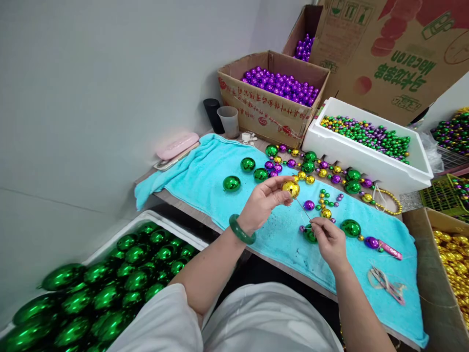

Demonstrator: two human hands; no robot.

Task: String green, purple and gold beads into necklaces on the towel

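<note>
My left hand [262, 201], with a green bangle at the wrist, pinches a shiny gold ball [290, 188] above a turquoise towel [205, 181]. A thin needle or wire [303, 209] runs from the ball down to my right hand [329, 238], whose fingers are pinched on its lower end. A small green ball [309, 234] lies just under my right hand. A strand of green, gold and purple beads [322, 173] lies across the towel beyond both hands.
A cardboard box of purple balls [273, 98] and a white tub of mixed small beads [366, 146] stand at the back. A white bin of large green balls [110, 288] sits at the lower left. A box of gold balls [452, 259] is at the right.
</note>
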